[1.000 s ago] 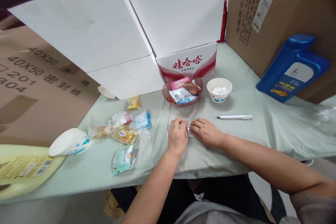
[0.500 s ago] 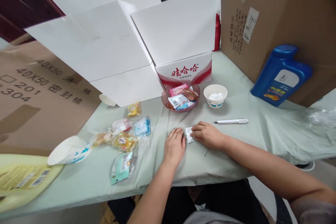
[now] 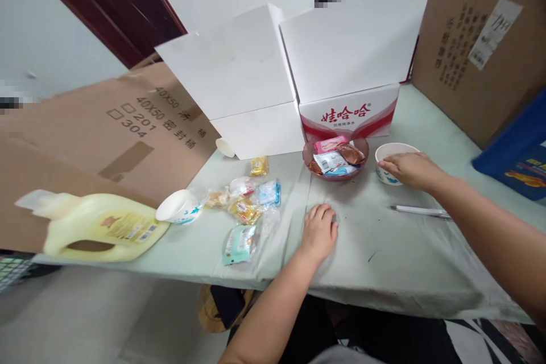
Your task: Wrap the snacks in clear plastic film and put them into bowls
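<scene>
Nearest: left hand (image 3: pixel 321 230), palm down on the surface (image 3: pixel 354 273), fingers side by side, loosely bent. Underside hidden; cannot tell whether anything lies beneath. Teal packet (image 3: pixel 239 244) off to its left, apart.

A little farther, right: white pen (image 3: pixel 420 212), lying flat, just on the near side of the cup.

Beyond the pen: paper cup (image 3: pixel 384 174), upright, blue print low on the wall. Right hand (image 3: pixel 409 169) over its near right side, fingers across the rim; thumb hidden, so pinching or merely resting, cannot tell. Contents mostly masked.

Handling, my judgement: very light, thin-walled, easily tipped or dented; dry paper, not slippery. Best hold: lightly around the upper wall, under the rim, or rim between thumb and fingers. No hard squeeze.

Farther: pink bowl (image 3: pixel 362 169) of packets, left of cup.
</scene>
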`<state>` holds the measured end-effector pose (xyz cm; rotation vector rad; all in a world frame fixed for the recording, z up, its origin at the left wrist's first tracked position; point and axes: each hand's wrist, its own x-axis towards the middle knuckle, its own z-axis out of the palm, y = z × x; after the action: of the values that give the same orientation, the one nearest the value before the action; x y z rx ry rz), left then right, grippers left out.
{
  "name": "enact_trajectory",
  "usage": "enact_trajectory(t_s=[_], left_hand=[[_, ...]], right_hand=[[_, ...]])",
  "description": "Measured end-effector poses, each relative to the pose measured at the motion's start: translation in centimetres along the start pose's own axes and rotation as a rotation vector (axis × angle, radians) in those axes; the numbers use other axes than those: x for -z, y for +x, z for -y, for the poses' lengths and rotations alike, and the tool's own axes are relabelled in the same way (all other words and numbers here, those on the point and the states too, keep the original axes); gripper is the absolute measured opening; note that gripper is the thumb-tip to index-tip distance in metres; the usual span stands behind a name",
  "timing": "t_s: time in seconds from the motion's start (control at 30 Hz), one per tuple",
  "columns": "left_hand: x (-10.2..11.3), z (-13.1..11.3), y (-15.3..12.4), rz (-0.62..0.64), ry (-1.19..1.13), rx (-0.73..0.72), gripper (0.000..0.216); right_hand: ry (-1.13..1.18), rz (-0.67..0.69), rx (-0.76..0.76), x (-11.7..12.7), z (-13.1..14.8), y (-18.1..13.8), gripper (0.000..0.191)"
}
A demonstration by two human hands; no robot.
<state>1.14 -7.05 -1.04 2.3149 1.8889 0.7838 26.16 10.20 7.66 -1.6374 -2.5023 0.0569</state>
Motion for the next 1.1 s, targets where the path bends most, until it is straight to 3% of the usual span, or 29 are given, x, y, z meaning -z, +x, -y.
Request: enact_trajectory(t_s=[0.1,0.17,0.23,0.3,0.37,0.43,0.53,0.63,0.77,0.83,0.97,1.1], left_hand=[[3.6,1.7,0.2,-0.029,-0.019,-0.005,0.026],[6.8,4.0,1.4,-0.050,0.157,0.111,0.026],[9.5,6.8,3.2,0.036,0.410,0.344,0.033],[11.0,9.1,5.1,0.259,0.583,0.560,0.046],[11.0,10.0,6.4,0.368,0.605,0.568,0.043],[9.9,9.2,6.7,0.405,0.576,0.453,0.030],[7.2,5.8,5.6,0.414,0.505,0.206,0.033],[4.4,2.7,3.6,0.398,0.415,-0.007,0.041],[1.5,2.5,2.2,0.154,0.146,-0.273,0.035],[0.6,3.4,2.2,0.017,-0.024,-0.312,0.029],[0.5,4.7,2.3,-0.220,-0.220,-0.178,0.019],[0.9,6.0,2.3,-0.463,-0.102,0.043,0.023]], right_hand=[[0.021,-0.300,0.079,0.5,-0.1,-3.1,0.049],[0.034,-0.414,0.165,0.2,-0.6,-6.1,0.051],[0.019,-0.367,0.227,-0.8,-1.5,-8.9,0.050],[-0.012,-0.265,0.201,-2.7,-2.6,-11.1,0.045],[-0.053,-0.208,0.122,-4.7,-3.4,-12.6,0.039],[-0.074,-0.179,0.055,-6.4,-3.8,-13.4,0.036],[-0.033,-0.171,0.051,-7.3,-3.2,-13.8,0.036],[0.072,-0.197,0.102,-6.8,-1.6,-13.5,0.033],[0.229,-0.262,0.170,-5.5,1.9,-12.3,0.033],[0.251,-0.266,0.237,-5.1,4.1,-11.4,0.033],[0.159,-0.199,0.362,-5.0,8.6,-8.8,0.037],[0.040,-0.094,0.444,-4.9,11.5,-6.3,0.035]])
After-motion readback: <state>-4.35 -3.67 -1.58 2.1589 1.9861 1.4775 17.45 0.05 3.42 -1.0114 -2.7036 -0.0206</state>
